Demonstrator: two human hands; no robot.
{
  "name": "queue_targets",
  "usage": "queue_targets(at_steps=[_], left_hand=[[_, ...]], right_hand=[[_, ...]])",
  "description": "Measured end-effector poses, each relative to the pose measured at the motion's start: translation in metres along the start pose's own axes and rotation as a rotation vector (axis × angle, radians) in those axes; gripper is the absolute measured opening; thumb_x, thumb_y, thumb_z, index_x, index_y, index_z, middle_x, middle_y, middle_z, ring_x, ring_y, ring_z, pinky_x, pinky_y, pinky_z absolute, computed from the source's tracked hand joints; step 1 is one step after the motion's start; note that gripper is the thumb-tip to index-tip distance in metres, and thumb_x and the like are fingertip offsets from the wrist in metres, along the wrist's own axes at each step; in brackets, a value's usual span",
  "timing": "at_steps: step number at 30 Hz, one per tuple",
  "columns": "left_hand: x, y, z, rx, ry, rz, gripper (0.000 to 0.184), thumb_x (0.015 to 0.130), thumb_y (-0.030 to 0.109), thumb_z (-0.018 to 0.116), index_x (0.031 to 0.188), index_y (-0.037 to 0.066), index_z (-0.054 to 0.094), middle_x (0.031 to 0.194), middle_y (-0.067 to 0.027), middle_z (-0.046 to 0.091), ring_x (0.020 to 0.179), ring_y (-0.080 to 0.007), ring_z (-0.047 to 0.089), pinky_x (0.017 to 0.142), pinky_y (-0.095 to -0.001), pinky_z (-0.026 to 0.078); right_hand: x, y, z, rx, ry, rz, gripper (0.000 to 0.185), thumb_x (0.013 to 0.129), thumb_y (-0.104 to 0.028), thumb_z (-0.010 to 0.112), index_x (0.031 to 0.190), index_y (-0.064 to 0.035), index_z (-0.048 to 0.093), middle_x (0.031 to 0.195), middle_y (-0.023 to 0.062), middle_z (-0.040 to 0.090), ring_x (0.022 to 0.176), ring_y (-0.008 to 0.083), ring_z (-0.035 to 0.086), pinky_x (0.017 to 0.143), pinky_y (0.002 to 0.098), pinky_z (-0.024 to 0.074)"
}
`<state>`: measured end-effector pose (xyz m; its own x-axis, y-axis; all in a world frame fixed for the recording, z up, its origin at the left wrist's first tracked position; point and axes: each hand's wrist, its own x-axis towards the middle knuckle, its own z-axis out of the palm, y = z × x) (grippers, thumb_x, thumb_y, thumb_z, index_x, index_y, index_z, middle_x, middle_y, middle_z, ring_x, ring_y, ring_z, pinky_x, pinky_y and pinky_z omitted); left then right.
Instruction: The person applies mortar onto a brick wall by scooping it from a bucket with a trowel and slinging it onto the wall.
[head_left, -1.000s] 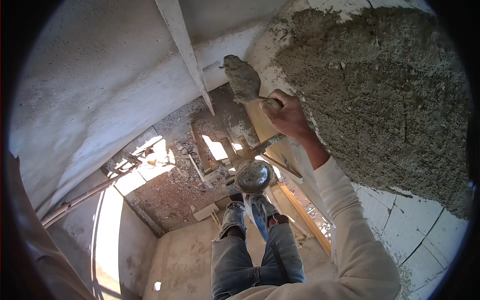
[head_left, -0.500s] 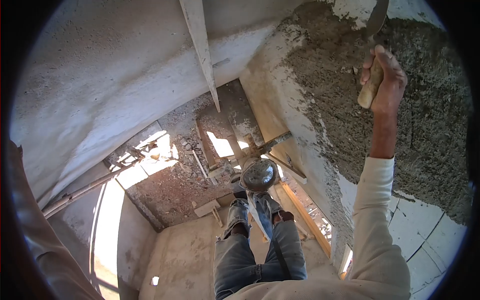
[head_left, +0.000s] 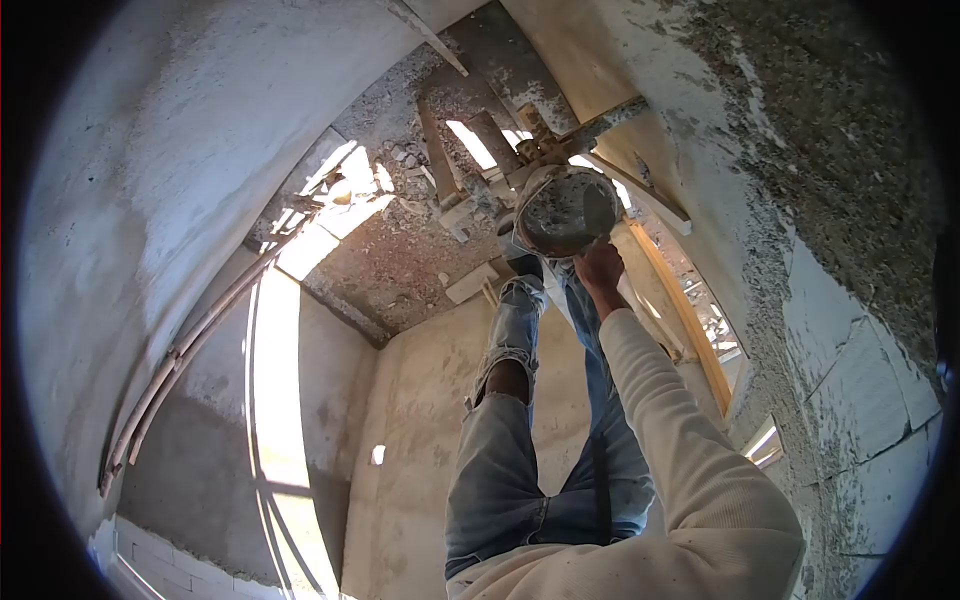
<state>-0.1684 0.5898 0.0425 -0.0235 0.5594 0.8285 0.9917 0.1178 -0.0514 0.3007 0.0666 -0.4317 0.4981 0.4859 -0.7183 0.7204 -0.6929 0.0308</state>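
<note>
Down from the gray mud [head_left: 830, 120] on the wall [head_left: 830, 370] at the upper right, the right hand [head_left: 600, 266] has moved to the bucket [head_left: 521, 212], above the middle of the frame. Its grip is wrapped around the trowel [head_left: 601, 208], which reaches into the right side of the bucket. An orange board [head_left: 688, 308] is to the right of the hand. I cannot tell about the left hand's grip, as it is out of sight.

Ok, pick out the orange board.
The long slanting board right of the right hand; its orange colour sets it apart from the other, duller boards.
</note>
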Motion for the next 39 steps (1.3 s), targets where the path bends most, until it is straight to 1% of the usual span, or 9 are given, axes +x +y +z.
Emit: queue_targets(at_steps=[3,6,7,11,20,25,31,35,39], left_hand=[[-0.018,0.005,0.007,0.001,-0.029,0.028,0.093,0.110,0.065,0.047,0.178,0.010,0.017,0.183,-0.0249,0.012,0.169,-0.0479,0.009,0.137,-0.0575,0.016],[-0.021,0.004,0.007,0.011,-0.041,0.032,0.092,0.110,0.065,0.047,0.178,0.010,0.017,0.183,-0.0248,0.012,0.169,-0.0478,0.009,0.137,-0.0576,0.016],[-0.019,0.002,0.004,0.012,-0.043,0.016,0.092,0.110,0.065,0.047,0.178,0.010,0.017,0.183,-0.0247,0.012,0.169,-0.0477,0.009,0.137,-0.0576,0.016],[-0.004,-0.013,-0.016,0.043,-0.006,-0.070,0.092,0.111,0.065,0.046,0.178,0.010,0.016,0.184,-0.0246,0.012,0.169,-0.0476,0.009,0.137,-0.0577,0.016],[0.032,-0.035,-0.048,0.062,0.071,-0.257,0.091,0.111,0.064,0.046,0.178,0.010,0.016,0.184,-0.0243,0.011,0.169,-0.0474,0.009,0.137,-0.0579,0.016],[0.044,-0.038,-0.049,0.065,0.071,-0.269,0.091,0.111,0.064,0.045,0.178,0.010,0.016,0.184,-0.0241,0.011,0.169,-0.0472,0.009,0.137,-0.0581,0.016],[0.050,-0.042,-0.048,0.067,0.075,-0.268,0.090,0.112,0.063,0.045,0.178,0.010,0.016,0.184,-0.0239,0.011,0.169,-0.0471,0.009,0.137,-0.0582,0.016],[0.055,-0.047,-0.051,0.068,0.076,-0.250,0.090,0.112,0.063,0.044,0.178,0.010,0.015,0.184,-0.0238,0.010,0.169,-0.0469,0.009,0.137,-0.0583,0.016],[0.052,-0.048,-0.057,0.078,0.077,-0.235,0.090,0.112,0.063,0.044,0.178,0.010,0.015,0.184,-0.0237,0.010,0.169,-0.0468,0.009,0.137,-0.0584,0.016]], right_hand=[[0.035,-0.016,0.087,0.062,-0.017,-0.264,0.036,0.090,-0.030,0.076,0.095,0.0049,0.066,0.092,0.0290,0.076,0.097,0.0447,0.079,0.082,0.0544,0.0607],[-0.004,-0.014,0.094,0.612,0.040,-0.020,0.034,0.092,-0.030,0.073,0.092,0.0047,0.070,0.092,0.0310,0.075,0.097,0.0482,0.077,0.081,0.0527,0.0591],[-0.026,-0.015,0.077,0.641,0.030,0.068,0.035,0.094,-0.027,0.065,0.109,0.0044,0.072,0.103,0.0337,0.076,0.102,0.0522,0.074,0.086,0.0551,0.0588],[-0.043,-0.011,-0.022,0.514,0.045,0.116,0.032,0.098,-0.030,0.066,0.112,-0.0030,0.078,0.103,0.0290,0.078,0.100,0.0494,0.076,0.086,0.0536,0.0596],[0.038,-0.150,-0.317,0.205,0.727,-0.441,0.020,0.098,-0.027,0.072,0.097,-0.0067,0.067,0.073,0.0214,0.072,0.064,0.0463,0.072,0.064,0.0572,0.0590],[-0.012,-0.268,-0.457,0.543,0.160,-0.844,0.029,0.103,-0.029,0.075,0.097,-0.0009,0.071,0.074,0.0105,0.074,0.052,0.0213,0.066,0.054,0.0383,0.0549],[-0.001,-0.325,-0.569,1.048,-0.758,-0.821,0.023,0.107,-0.026,0.071,0.104,-0.0036,0.075,0.075,0.0050,0.069,0.056,0.0101,0.059,0.049,0.0311,0.0515],[0.097,-0.292,-0.597,0.963,0.089,-0.598,0.026,0.106,-0.025,0.072,0.111,0.0004,0.075,0.086,0.0087,0.073,0.058,0.0127,0.062,0.048,0.0297,0.0513],[-0.031,-0.212,-0.610,1.143,0.410,-0.710,0.021,0.109,-0.022,0.069,0.108,-0.0021,0.075,0.080,0.0072,0.070,0.059,0.0121,0.062,0.052,0.0299,0.0529]])
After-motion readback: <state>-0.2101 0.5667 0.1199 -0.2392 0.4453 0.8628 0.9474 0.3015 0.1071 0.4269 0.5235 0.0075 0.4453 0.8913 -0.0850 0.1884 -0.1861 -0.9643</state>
